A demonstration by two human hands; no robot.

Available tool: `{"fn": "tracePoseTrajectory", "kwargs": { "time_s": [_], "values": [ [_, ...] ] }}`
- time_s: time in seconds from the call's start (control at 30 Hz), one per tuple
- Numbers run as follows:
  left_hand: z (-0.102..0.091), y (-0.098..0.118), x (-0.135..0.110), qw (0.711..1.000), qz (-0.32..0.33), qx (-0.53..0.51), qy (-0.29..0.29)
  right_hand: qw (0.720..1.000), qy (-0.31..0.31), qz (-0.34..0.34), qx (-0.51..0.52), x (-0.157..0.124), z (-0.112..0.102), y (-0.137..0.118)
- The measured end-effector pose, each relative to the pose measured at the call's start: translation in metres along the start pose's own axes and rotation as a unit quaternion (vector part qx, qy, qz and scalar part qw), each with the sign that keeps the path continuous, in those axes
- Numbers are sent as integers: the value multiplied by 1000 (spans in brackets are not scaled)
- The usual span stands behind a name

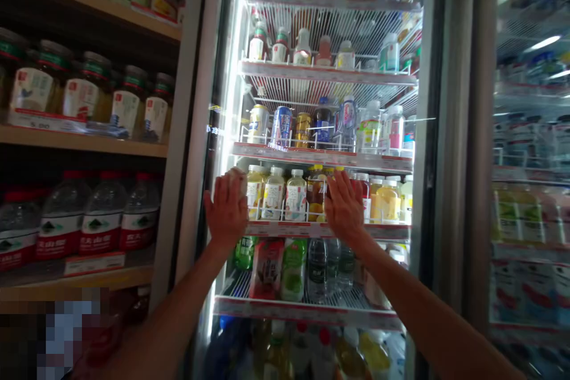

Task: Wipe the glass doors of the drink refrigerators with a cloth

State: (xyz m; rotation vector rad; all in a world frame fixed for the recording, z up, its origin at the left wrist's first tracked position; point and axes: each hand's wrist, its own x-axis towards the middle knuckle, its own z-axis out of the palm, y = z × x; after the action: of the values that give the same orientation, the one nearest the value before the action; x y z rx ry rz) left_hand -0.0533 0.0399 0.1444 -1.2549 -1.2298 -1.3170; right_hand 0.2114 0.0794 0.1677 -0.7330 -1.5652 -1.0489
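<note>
Both my arms reach forward to a lit drinks fridge. My left hand (226, 206) is raised at its left side, fingers stretched upward, near a bottle with a white cap (254, 190). Something pale shows by its fingertips; I cannot make out what. My right hand (344, 205) is held up with straight fingers before the same shelf, partly hiding a yellow-capped bottle (316, 187). Between the hands stand white-labelled bottles (295, 196) behind a low wire rail. Whether either palm touches anything is unclear.
Above and below are more fridge shelves (320, 159) with cans and bottles. At left, a wooden shelf unit (84, 138) holds jars and red-capped water bottles (102, 214). A metal post (458, 148) separates another drinks fridge at right. The bottom left corner is pixelated.
</note>
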Motion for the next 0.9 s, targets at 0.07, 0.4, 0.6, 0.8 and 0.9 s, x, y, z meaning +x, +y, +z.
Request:
{"fn": "tracePoseTrajectory", "kwargs": {
  "time_s": [0.07, 0.4, 0.6, 0.8, 0.9],
  "values": [
    [-1, -6, -1, 998, -59, 3, 19, 1000, 0, 7, -2, -5, -1, 1],
    [8, 41, -63, 983, 181, 4, -21, 999, -11, -36, 28, -24, 4, -50],
    [2, 2, -69, 998, 35, 34, 37, 999, -13, -28, 43, -46, -3, -34],
    [9, 52, -89, 977, 208, -28, -43, 997, -16, -47, 59, -58, 2, -64],
    [1, 26, -100, 985, 172, -14, -23, 997, -27, -51, 58, -65, 0, -60]
  ]
}}
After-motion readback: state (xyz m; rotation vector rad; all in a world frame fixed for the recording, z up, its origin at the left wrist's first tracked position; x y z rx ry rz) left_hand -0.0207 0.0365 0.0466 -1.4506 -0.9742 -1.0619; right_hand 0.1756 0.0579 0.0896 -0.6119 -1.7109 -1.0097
